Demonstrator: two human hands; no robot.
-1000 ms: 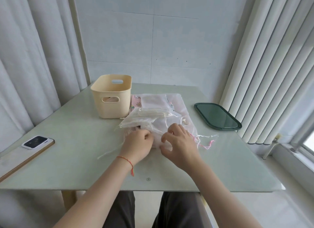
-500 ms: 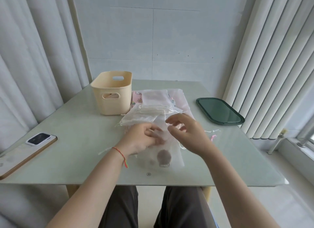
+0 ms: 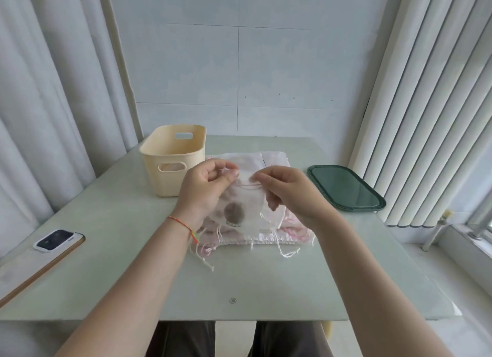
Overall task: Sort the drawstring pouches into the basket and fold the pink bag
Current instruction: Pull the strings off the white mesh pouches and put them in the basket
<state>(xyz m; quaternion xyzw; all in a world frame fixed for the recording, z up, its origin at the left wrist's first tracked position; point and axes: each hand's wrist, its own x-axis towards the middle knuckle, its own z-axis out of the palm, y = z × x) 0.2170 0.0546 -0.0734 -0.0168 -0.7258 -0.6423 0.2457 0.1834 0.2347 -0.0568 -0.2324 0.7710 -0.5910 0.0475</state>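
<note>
Sheer pouch held up above the pile at bench centre, left hand and right hand each in a pinching grip at its top edge. Best kept taut, cords gathered, then swung left into basket.

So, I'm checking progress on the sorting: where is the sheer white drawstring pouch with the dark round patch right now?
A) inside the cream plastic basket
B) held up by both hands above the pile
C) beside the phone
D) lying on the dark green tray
B: the left hand and right hand pinch the top edge of the sheer white drawstring pouch, lifted above the pile of pouches.
</note>
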